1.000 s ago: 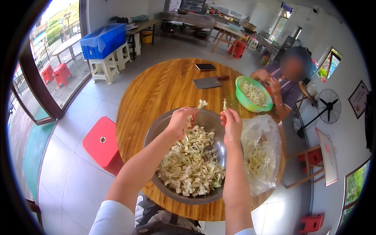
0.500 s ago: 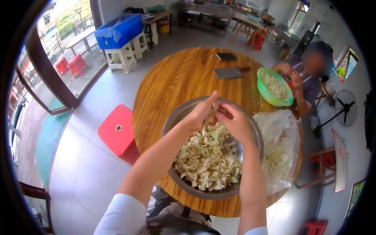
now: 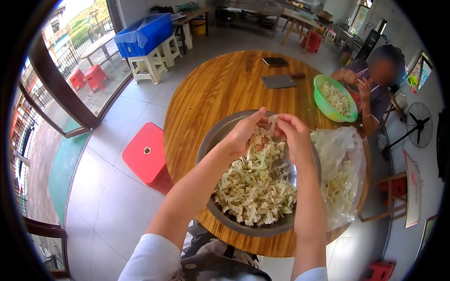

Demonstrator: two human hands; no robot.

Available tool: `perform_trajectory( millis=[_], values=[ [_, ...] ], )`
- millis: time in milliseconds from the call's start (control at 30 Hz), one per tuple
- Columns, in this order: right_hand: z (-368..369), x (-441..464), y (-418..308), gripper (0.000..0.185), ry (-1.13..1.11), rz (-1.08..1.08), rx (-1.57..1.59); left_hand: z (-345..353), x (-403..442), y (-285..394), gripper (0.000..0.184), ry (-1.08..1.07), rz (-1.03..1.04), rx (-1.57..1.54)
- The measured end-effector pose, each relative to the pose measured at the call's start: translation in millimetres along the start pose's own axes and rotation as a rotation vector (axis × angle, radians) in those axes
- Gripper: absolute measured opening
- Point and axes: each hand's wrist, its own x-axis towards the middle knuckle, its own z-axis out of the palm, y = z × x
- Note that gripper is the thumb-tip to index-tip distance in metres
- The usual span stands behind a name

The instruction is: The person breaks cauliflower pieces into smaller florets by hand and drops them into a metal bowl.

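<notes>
A wide steel bowl (image 3: pixel 220 129) on the round wooden table holds many small cauliflower pieces (image 3: pixel 255 187). Over its far part, my left hand (image 3: pixel 248 133) is curled around cauliflower florets (image 3: pixel 260 137). Close beside it, my right hand (image 3: pixel 295 133) pinches a pale cauliflower piece (image 3: pixel 272 122) between thumb and fingers. Right of the bowl lies a clear plastic bag (image 3: pixel 344 173) with more cauliflower inside.
On the table (image 3: pixel 211 89) are a cleaver (image 3: pixel 279 81), a phone (image 3: pixel 275 61) and a green bowl (image 3: pixel 323 100) of cauliflower. A co-worker (image 3: pixel 375 89) sits behind that bowl, both hands raised. A red stool (image 3: pixel 146 152) stands left.
Since a second ago, when they were apart with a piece in each, my hands have come together over the bowl. The view has shifted, so the table appears further right.
</notes>
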Motion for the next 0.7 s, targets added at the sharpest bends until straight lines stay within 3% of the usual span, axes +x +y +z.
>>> perform_trajectory(
  millis=[167,233,367,533,700],
  values=[
    [-5.7,5.7,2.6,0.015,0.107,-0.033,0.106,-7.0,11.9,-6.7,0.029,0.133,0.007,-0.093],
    [-6.6,6.0,1.5,0.014,0.117,-0.037,0.144,-12.4,15.6,-6.4,0.028,0.197,0.007,-0.279],
    [-3.7,-0.4,-2.1,0.016,0.036,-0.069,-0.156,-28.0,25.0,-5.1,0.026,0.201,-0.068,-0.534],
    [1.5,-8.2,-4.4,0.021,-0.100,-0.293,-0.503,-21.4,22.4,-3.7,0.023,0.265,-0.047,-0.559],
    [11.5,-20.5,-17.3,0.031,-0.350,-0.278,-0.423,-31.5,29.7,-12.3,0.025,0.269,0.026,-0.565]
  ],
)
